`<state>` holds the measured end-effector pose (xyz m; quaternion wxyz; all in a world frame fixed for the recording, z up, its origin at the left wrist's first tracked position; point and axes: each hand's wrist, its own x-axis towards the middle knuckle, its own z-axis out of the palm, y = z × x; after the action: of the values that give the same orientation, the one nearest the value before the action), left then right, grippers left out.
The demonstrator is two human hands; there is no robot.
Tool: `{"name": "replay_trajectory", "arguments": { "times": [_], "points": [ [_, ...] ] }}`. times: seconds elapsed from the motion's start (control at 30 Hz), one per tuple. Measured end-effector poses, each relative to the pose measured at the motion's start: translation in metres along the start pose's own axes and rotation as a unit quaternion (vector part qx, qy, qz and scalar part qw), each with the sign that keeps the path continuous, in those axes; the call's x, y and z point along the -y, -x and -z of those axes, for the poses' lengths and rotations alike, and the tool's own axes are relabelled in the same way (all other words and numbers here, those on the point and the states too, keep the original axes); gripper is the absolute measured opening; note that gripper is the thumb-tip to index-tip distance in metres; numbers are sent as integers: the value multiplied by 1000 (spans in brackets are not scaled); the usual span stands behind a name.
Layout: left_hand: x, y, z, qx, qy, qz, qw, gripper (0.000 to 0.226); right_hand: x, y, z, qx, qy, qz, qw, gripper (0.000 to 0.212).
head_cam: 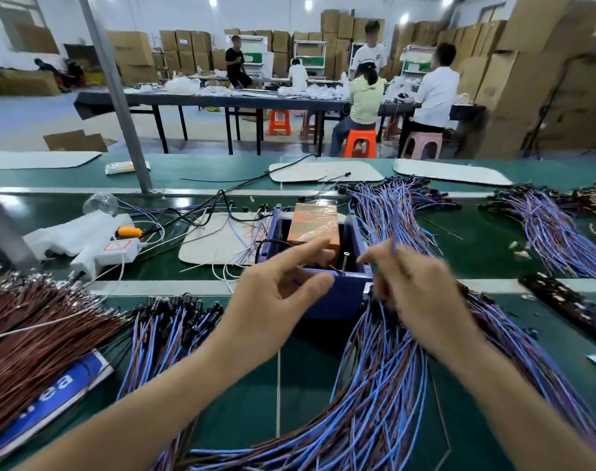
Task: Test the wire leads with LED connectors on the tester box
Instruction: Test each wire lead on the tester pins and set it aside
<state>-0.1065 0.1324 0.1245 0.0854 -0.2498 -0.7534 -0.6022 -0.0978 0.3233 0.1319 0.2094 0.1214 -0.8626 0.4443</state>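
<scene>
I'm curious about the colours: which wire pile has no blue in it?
The brown wire pile at the far left edge; the others all mix in blue strands.

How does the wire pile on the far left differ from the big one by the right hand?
The far-left pile is all reddish brown; the big pile mixes blue and brown wires. The far-left pile lies fairly straight, untouched; the big pile curves, and the right hand above it pinches a blue wire. Both lie on the green bench.
</scene>
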Motion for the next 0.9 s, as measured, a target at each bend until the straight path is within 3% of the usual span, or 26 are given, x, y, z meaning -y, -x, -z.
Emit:
{"name": "replay_trajectory", "arguments": {
  "times": [0.07,0.13,0.2,0.27,0.33,0.43,0.53,0.6,0.7,0.9],
  "points": [
    [0,-2,-10,33,58,52,996,46,-15,23,-26,73,-17,-35,997,31],
    [4,0,-18,48,110,90,989,34,-27,43,-45,134,-38,-46,989,33],
    [10,4,-20,61,115,105,986,27,-34,55,-55,174,-49,-61,982,36],
    [17,8,-20,67,108,108,986,20,-35,57,-57,188,-52,-75,978,24],
    [22,8,-19,66,104,124,985,18,-28,52,-51,173,-105,-83,976,17],
    [28,6,-19,96,111,166,975,21,-22,36,-41,107,-246,-117,956,41],
    [34,3,-20,148,106,204,962,25,-10,21,-47,43,-301,-176,936,12],
    [39,0,-20,166,132,241,947,24,-8,17,-59,-1,-326,-236,915,16],
    [47,-5,-20,123,139,273,944,17,-11,14,-71,-63,-346,-282,893,19],
    [54,-9,-24,9,117,243,963,13,-11,9,-85,-83,-340,-306,885,19]
  ]
}}
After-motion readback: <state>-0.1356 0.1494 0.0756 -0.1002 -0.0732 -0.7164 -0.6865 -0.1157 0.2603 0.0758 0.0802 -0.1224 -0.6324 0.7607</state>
